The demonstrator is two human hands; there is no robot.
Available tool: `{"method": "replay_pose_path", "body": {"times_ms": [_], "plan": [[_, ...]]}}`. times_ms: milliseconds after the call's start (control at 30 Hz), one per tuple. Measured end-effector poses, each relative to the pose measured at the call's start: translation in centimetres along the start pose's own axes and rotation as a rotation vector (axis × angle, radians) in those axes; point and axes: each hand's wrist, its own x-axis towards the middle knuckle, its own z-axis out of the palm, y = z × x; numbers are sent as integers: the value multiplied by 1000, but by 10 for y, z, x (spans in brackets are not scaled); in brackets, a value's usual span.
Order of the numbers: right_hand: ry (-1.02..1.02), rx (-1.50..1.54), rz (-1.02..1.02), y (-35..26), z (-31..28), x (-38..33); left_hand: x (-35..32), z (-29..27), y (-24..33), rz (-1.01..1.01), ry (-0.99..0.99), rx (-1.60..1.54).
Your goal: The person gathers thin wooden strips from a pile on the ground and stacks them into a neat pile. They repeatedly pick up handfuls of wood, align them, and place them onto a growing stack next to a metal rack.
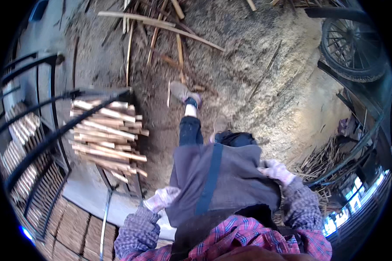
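A dark grey apron [239,176] with a blue stripe down it hangs over my front and legs, spread out between my hands. My left hand [161,199], in a pale glove, has its fingers closed at the apron's left edge. At the right edge, my right hand [276,171], also in a pale glove, pinches the cloth. Checked sleeve covers reach over both forearms. Below the apron, one shoe [185,92] is set forward on the dirt floor. Neither hand holds any wood.
To the left, a stack of cut wood sticks [109,135] rests in a dark metal frame [52,143]. Long wood strips [161,26] lie scattered ahead. A sawdust heap [296,87] spreads to the right, near a spoked wheel [353,48] and a pile of thin sticks [324,161].
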Motion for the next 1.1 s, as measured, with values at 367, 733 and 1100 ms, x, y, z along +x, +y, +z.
{"method": "replay_pose_path", "body": {"times_ms": [367, 733, 1100], "plan": [[-612, 414, -240, -75, -133, 55, 136, -120, 107, 176, -644, -646], [527, 916, 334, 61, -217, 411, 520, -143, 262, -254, 617, 128], [945, 652, -343, -23, -222, 481, 583, -87, 249, 162, 1194, -204]]}}
